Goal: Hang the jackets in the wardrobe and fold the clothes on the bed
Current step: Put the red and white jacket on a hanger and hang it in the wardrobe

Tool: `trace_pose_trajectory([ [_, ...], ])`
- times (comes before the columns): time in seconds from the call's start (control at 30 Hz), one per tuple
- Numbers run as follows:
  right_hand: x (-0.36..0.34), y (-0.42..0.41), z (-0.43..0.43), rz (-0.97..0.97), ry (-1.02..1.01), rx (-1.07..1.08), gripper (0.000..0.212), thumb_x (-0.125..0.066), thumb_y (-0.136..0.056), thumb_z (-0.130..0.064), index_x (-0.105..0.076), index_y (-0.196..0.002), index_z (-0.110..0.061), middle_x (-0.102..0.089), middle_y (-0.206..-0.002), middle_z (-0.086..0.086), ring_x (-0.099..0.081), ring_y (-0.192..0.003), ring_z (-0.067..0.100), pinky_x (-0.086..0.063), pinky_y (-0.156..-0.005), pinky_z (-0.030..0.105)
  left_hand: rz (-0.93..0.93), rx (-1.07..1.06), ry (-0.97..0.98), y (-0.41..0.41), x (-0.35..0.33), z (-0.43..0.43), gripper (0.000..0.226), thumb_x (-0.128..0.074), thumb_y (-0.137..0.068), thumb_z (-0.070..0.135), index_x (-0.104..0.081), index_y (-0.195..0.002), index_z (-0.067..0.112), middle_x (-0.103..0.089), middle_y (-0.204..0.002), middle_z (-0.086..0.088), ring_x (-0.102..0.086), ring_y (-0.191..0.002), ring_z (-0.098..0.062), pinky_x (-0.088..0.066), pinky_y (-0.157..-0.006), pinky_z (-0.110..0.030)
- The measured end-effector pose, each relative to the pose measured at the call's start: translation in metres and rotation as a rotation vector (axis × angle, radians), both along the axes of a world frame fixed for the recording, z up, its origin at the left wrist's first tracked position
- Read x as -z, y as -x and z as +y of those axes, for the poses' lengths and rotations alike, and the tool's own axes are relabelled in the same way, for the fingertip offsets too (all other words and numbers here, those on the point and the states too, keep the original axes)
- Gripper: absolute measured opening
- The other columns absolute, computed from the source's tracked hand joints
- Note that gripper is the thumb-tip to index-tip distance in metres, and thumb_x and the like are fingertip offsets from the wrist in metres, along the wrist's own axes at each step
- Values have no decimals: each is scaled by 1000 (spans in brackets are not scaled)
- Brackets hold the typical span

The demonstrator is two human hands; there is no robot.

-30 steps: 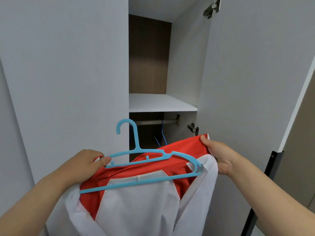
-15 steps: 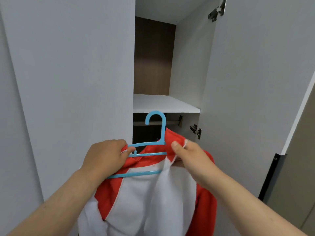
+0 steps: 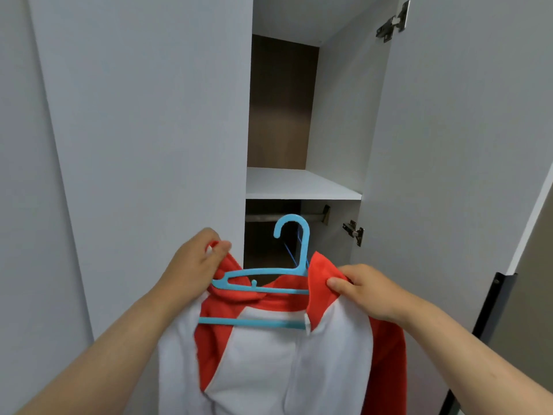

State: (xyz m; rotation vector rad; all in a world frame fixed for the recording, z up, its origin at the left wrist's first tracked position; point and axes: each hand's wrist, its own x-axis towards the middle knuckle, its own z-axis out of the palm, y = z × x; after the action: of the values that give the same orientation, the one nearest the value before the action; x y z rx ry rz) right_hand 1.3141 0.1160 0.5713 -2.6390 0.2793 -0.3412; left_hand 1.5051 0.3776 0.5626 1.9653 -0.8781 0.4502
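Before open wardrobe (image 3: 302,184): left hand (image 3: 194,265) pinches jacket (image 3: 269,354) collar, right hand (image 3: 365,289) pinches right shoulder; hanger (image 3: 260,277) inside jacket.

A home, by the look of the fitted wardrobe (image 3: 338,115): a tall pale grey door (image 3: 449,145) stands open on metal hinges (image 3: 354,233), a white shelf (image 3: 299,184) sits before a brown back panel (image 3: 281,100), and a hanging rail (image 3: 263,218) runs beneath
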Motion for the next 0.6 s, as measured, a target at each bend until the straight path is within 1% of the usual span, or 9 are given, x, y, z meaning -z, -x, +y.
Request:
trace_pose_trajectory([
  [0.1, 15, 2, -7, 41, 5, -19, 25, -60, -97, -30, -64, -81, -12, -69, -79, 2, -56, -68, 3, -48, -73, 29, 121, -79, 247, -11, -9, 6, 29, -49, -101, 22, -44, -73, 14, -47, -69, -1, -44, -64, -16, -37, -61, -24],
  [0.2, 24, 2, -12, 124, 176, -16, 31, -64, -94, -30, -51, -68, -17, -57, -66, -5, -48, -60, 3, -38, -61, 19, 223, -130, 436, -12, -18, 10, 31, -45, -102, 25, -46, -80, 3, -44, -71, -3, -40, -64, -17, -35, -60, -32],
  [0.3, 29, -1, -12, 114, 273, 21, 38, -62, -94, -34, -43, -65, -21, -50, -62, -8, -45, -59, 4, -33, -57, 23, 222, -108, 477, -1, -28, 7, 35, -44, -103, 28, -47, -86, -2, -43, -73, -4, -39, -65, -15, -35, -60, -33],
  [0.37, 29, -2, -9, 53, 310, 60, 38, -61, -94, -36, -41, -64, -23, -48, -62, -10, -45, -62, 8, -33, -60, 30, 254, -75, 500, 13, -35, 2, 33, -44, -103, 30, -51, -86, 2, -45, -73, -3, -41, -65, -13, -36, -61, -31],
  [0.4, 29, -1, -9, 7, 326, 84, 39, -60, -94, -37, -40, -63, -24, -47, -61, -11, -45, -63, 10, -35, -60, 32, 278, -27, 502, 21, -39, 1, 31, -46, -103, 30, -52, -82, 7, -46, -70, 1, -42, -63, -10, -37, -60, -29],
  [0.47, 30, 2, -12, -138, 269, 124, 39, -62, -93, -35, -42, -62, -24, -47, -57, -10, -46, -60, 10, -38, -60, 36, 256, 132, 398, 39, -41, 4, 31, -54, -99, 23, -52, -69, 18, -47, -61, 12, -41, -57, -3, -37, -57, -22],
  [0.53, 30, 6, -17, -307, 119, 130, 36, -66, -93, -28, -47, -63, -21, -51, -56, -7, -47, -55, 9, -40, -59, 35, 176, 302, 84, 55, -34, 6, 28, -63, -93, 18, -57, -65, 20, -54, -60, 13, -46, -57, 1, -39, -57, -16],
  [0.57, 30, 8, -18, -364, 64, 125, 34, -66, -93, -25, -49, -63, -22, -53, -57, -8, -47, -55, 9, -39, -57, 32, 145, 366, -88, 62, -29, 5, 24, -68, -89, 19, -61, -67, 23, -58, -63, 14, -50, -59, 0, -40, -58, -15],
  [0.6, 31, 9, -19, -396, 39, 116, 31, -66, -93, -24, -51, -65, -24, -54, -58, -10, -48, -55, 8, -39, -56, 29, 121, 411, -206, 67, -23, 6, 18, -71, -85, 24, -64, -69, 26, -61, -68, 14, -53, -62, -1, -42, -60, -14],
])
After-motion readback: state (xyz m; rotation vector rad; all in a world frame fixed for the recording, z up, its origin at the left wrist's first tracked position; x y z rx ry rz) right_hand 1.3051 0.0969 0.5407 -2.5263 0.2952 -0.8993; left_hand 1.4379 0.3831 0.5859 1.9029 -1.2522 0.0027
